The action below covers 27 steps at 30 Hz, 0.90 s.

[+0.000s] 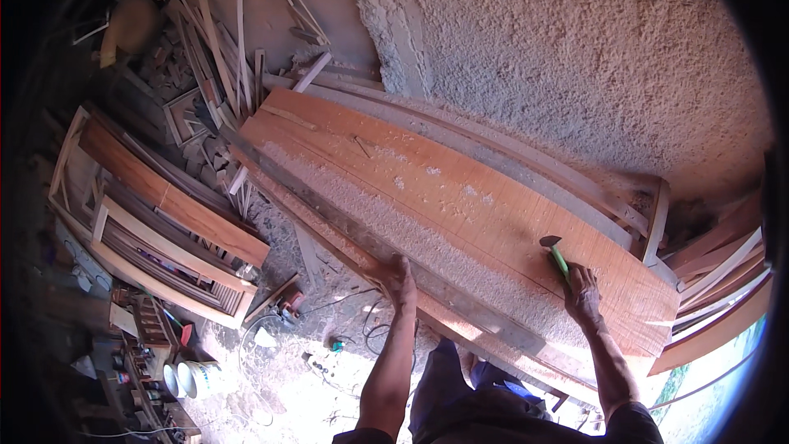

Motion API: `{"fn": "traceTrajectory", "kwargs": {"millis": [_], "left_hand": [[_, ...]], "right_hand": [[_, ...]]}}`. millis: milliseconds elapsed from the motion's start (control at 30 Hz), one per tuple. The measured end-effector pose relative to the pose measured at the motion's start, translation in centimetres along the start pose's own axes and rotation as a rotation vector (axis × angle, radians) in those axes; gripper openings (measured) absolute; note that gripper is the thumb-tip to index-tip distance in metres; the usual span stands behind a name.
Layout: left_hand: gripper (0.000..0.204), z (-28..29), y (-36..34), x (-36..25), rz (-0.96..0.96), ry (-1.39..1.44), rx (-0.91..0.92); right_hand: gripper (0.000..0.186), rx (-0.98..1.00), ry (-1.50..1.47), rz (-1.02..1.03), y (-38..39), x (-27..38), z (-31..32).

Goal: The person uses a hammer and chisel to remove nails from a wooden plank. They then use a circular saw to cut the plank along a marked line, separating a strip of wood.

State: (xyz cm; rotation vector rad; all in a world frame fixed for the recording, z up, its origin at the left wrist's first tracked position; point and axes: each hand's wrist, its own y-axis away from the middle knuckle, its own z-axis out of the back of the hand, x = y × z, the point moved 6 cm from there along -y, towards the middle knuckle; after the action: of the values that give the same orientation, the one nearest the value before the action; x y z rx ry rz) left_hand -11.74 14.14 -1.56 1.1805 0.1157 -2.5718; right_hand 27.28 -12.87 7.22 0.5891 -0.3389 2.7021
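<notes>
**Inspector:** Hands first. What is each one doing?

**Onlooker:** Left hand is laid on the near edge of the long reddish plank, fingers bent over the rim, gripping nothing loose. Right hand is closed around the green handle of a small tool; its dark head rests on the plank's face, just beyond the knuckles.

**Inspector:** What kind of tool is it?

**Onlooker:** Cannot tell from where I stand. Green shaft, dark metal head, nothing more is clear.

**Inspector:** Position of the plank?

**Onlooker:** It lies flat and slants from upper left to lower right, stacked on other boards whose grey edges show along its far side. A band of pale sawdust runs along its near half. A thin dark line crosses the wood lengthwise, and the tool's head sits close to it.

**Inspector:** Spacing of the hands?

**Onlooker:** Well apart. The left is near the plank's middle, the right toward its lower right end.

**Inspector:** Surroundings?

**Onlooker:** A rough plastered wall stands behind the stack. Offcuts and strips of wood are heaped at upper left. Wooden frames lean on the left side. Two white buckets stand on the dusty floor at lower left, with cables lying near them. More curved boards are piled at the far right.
</notes>
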Motion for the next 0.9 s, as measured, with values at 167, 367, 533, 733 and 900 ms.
{"fn": "traceTrajectory", "kwargs": {"millis": [167, 367, 533, 733, 900], "left_hand": [[0.087, 1.5, -7.4, -7.8, -0.353, -0.152, 0.014], [0.049, -6.8, -24.0, -12.7, -0.499, -0.133, 0.072], [0.031, -14.6, -35.3, -12.0, -0.639, -0.31, 0.009], [0.045, -13.5, -36.9, -14.7, -0.467, -0.598, 0.108], [0.034, -13.1, -34.7, -14.5, -0.52, -0.431, 0.127]], "right_hand": [[0.044, -0.039, -0.003, -0.103, 0.6, -1.6, -1.6], [0.035, -0.048, 0.043, -0.105, 0.0, -0.6, -1.1], [0.044, -0.02, 0.08, -0.088, -0.6, 0.3, -0.1], [0.041, -0.018, 0.063, -0.035, 0.5, -1.6, -1.0], [0.039, -0.041, 0.054, -0.027, 0.6, -2.1, -1.1]]}}
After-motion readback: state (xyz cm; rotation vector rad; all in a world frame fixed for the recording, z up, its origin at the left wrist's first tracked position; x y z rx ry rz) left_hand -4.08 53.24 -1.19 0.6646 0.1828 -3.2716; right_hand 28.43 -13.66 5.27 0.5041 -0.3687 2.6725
